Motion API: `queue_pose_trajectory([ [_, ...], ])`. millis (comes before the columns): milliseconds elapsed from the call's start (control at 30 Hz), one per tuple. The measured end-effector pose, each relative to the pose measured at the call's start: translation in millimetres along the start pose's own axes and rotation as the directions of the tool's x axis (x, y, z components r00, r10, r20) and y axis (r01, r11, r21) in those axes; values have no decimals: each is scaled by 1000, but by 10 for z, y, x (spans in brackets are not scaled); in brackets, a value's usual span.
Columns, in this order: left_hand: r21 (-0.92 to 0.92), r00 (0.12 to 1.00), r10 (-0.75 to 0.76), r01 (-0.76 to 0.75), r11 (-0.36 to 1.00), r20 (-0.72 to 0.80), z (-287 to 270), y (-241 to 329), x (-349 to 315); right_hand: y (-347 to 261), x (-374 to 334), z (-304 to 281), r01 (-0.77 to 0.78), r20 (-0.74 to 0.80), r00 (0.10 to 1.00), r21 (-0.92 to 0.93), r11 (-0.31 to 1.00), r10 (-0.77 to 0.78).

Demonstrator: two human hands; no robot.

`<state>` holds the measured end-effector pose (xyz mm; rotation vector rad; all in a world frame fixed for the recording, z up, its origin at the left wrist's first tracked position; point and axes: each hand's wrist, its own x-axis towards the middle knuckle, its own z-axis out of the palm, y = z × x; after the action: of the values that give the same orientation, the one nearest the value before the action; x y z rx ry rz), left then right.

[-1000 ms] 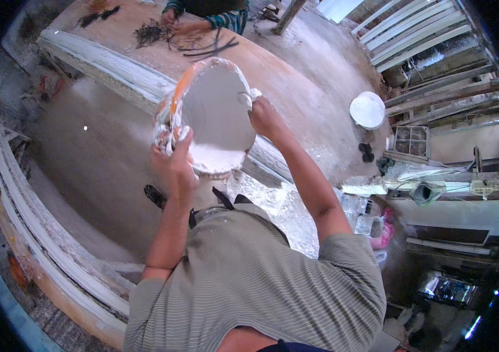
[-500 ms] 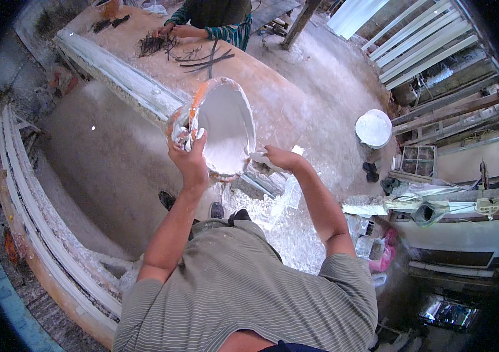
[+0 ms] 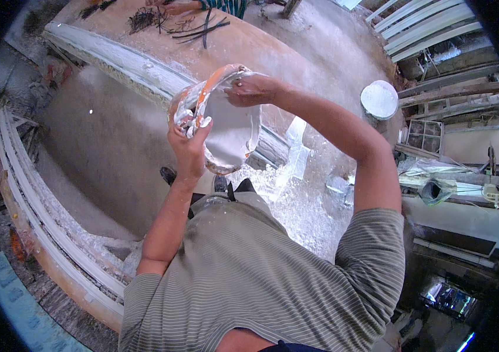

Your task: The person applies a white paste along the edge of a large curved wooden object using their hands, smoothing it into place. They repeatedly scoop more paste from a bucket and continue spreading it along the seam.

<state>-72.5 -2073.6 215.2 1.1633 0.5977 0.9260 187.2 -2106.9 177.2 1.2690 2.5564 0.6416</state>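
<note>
Left hand (image 3: 188,144) fingers clench the near rim of the orange, plaster-coated round plastic basin (image 3: 226,126); right hand (image 3: 249,91) fingers grasp its far rim.

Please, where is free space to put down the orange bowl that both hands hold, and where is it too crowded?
Free: the broad dusty slab between the long white moulding and the curved white moulding. Crowded: white rubble near the feet, dark wires on the far board, and the white bucket by stacked frames at right.
</note>
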Motion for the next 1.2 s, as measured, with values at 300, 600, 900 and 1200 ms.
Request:
queue_pose_trajectory([
  [300,112,997,69,-65,992,-26,-234,-100,-112,-946,45,189,-404,370,896,450,796,246],
  [600,542,893,271,-436,718,358,-431,-353,-190,-1755,828,-236,160,-4,637,979,-127,771],
  [900,108,1000,-16,13,994,24,-284,-424,-188,-1476,953,-609,753,563,628,-267,-601,537],
  [1200,-322,923,-226,122,939,-310,-988,-445,-55,-1519,0,-246,622,910,56,290,-727,410],
])
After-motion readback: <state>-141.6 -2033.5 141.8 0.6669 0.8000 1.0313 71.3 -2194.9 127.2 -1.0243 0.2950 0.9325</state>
